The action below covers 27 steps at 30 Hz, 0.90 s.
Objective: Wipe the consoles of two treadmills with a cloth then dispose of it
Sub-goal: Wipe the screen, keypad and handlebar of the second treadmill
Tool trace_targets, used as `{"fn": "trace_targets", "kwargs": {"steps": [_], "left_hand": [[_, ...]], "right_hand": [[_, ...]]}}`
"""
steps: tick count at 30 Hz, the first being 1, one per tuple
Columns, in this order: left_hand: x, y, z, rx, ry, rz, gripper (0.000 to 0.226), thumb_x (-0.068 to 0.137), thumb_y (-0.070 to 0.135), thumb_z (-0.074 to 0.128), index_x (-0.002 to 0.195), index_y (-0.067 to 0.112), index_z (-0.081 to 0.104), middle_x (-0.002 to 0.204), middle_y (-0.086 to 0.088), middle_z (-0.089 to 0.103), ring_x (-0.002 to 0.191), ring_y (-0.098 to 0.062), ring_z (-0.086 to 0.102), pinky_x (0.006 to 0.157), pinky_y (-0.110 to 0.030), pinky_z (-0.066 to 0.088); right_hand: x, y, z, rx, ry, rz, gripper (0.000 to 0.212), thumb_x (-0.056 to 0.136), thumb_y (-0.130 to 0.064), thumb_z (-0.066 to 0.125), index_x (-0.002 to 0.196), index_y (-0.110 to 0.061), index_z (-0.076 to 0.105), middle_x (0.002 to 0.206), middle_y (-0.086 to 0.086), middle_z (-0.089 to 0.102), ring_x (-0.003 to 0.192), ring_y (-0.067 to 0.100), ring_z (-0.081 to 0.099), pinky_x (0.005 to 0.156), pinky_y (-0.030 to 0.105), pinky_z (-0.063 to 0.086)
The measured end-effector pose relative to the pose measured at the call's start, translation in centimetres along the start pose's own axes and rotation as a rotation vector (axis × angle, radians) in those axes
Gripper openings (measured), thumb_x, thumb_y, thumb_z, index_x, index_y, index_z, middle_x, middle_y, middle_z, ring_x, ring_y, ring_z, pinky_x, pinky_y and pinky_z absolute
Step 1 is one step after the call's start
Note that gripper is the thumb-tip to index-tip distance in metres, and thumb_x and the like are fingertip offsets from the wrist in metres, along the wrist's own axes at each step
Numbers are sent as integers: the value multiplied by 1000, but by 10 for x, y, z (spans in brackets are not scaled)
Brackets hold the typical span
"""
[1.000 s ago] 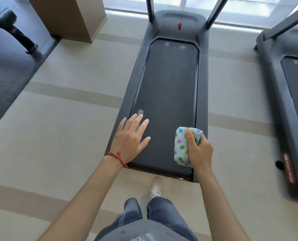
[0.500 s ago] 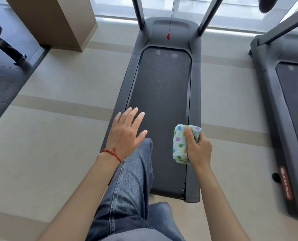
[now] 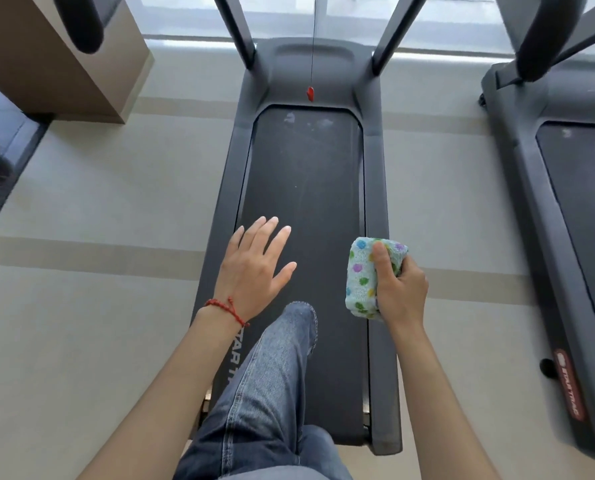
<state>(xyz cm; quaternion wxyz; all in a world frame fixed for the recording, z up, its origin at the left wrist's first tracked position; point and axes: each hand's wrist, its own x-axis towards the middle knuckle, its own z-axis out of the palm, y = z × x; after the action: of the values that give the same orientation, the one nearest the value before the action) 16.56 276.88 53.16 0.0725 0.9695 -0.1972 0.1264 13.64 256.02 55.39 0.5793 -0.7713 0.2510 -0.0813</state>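
Dotted terry cloth (image 3: 365, 277), folded into a thick pad, is gripped in the right hand (image 3: 398, 289) above the treadmill (image 3: 306, 188) belt, probably kept ready for the console, while the left hand (image 3: 254, 268) hovers empty with spread fingers, perhaps for balance.

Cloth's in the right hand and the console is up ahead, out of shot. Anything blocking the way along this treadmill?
Nothing visible blocks it. The cloth is gripped in the right hand; the left hand is open and empty. The belt ahead is bare. Only the red clip hangs on its cord between the uprights.
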Motion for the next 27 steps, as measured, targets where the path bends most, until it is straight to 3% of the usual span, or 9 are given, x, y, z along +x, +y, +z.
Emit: {"fn": "trace_targets", "kwargs": {"steps": [7, 11, 17, 24, 27], "left_hand": [[120, -31, -28, -28, -2, 79, 50, 89, 38, 42, 123, 6, 59, 124, -15, 58, 118, -32, 52, 97, -49, 44], [164, -35, -53, -46, -5, 104, 50, 90, 38, 41, 124, 6, 58, 125, -16, 58, 117, -33, 54, 97, -50, 43], [206, -32, -76, -88, 3, 91, 50, 90, 38, 41, 124, 6, 59, 125, -16, 58, 118, -34, 53, 98, -51, 43], [265, -32, -73, -93, 22, 86, 50, 89, 37, 42, 124, 5, 58, 125, -16, 57, 119, -33, 52, 98, -51, 43], [300, -33, -70, -80, 45, 64, 50, 89, 37, 42, 124, 5, 58, 125, -16, 57, 119, -32, 51, 98, -51, 43]], "right_hand": [[82, -87, 22, 41, 45, 39, 28, 88, -33, 57, 64, -22, 50, 63, -8, 55, 50, -7, 54, 45, 6, 41], [105, -130, 19, 30, 40, 45, 26, 88, -34, 58, 65, -23, 51, 65, -8, 56, 53, -5, 56, 45, 7, 41], [134, -169, 11, -7, 60, 17, 26, 88, -36, 56, 66, -24, 51, 65, -9, 56, 60, 3, 56, 46, 7, 43], [190, -200, 9, 14, 52, -32, 25, 89, -33, 56, 67, -22, 50, 65, -9, 56, 53, -5, 57, 44, 6, 42], [225, -215, 12, 25, 25, -53, 23, 89, -34, 56, 70, -20, 51, 67, -9, 56, 60, 1, 58, 46, 8, 45]]}}
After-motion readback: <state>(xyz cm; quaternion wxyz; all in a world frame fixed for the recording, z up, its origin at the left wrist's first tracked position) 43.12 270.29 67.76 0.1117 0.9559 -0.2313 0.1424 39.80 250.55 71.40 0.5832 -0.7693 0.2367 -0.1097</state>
